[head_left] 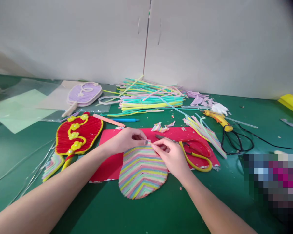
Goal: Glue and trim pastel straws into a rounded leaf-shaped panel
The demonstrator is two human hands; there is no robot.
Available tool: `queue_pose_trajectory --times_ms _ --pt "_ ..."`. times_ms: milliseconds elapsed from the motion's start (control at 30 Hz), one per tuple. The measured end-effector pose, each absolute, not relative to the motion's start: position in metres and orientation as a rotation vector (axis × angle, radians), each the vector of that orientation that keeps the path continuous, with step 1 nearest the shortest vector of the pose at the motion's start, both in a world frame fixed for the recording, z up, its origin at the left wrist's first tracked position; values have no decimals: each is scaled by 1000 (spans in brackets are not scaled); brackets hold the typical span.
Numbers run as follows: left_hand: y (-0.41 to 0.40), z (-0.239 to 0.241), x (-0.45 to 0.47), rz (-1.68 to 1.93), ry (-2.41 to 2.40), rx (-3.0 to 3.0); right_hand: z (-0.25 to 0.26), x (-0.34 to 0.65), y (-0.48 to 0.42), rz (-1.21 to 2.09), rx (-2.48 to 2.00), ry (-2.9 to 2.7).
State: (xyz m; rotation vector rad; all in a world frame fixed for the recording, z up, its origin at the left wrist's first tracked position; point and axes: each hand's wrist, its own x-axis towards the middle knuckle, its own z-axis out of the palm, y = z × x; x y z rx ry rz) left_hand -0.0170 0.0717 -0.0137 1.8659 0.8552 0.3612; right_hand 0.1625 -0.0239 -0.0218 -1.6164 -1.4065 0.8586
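Note:
A fan-shaped panel (pixel 143 175) covered in chevron rows of pastel pipe cleaners lies in front of me, its upper part over a red sheet. My left hand (pixel 133 140) is closed in a pinch at the panel's top edge. From the other side my right hand (pixel 172 154) pinches the same edge, thumb and index finger together. A small pale bit (pixel 148 141) shows between the fingertips; its kind is too small to tell. Just right of my right hand, yellow-and-red-handled scissors (pixel 200 165) rest on the red sheet (pixel 107 169), their blades partly behind that hand.
A red fan (pixel 63 136) with yellow flowers lies left, a lilac fan (pixel 84 94) behind it. Bundled pipe cleaners (pixel 151 100) line the back. A yellow glue gun (pixel 218 120) with a black cord lies right. Trimmed scraps (pixel 161 127) sit on the red sheet.

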Motion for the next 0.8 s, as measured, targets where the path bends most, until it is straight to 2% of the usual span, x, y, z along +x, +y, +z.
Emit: queue_pose_trajectory --times_ms 800 --pt "72 -14 -17 349 851 1857 -22 163 -25 890 -1611 -1397"
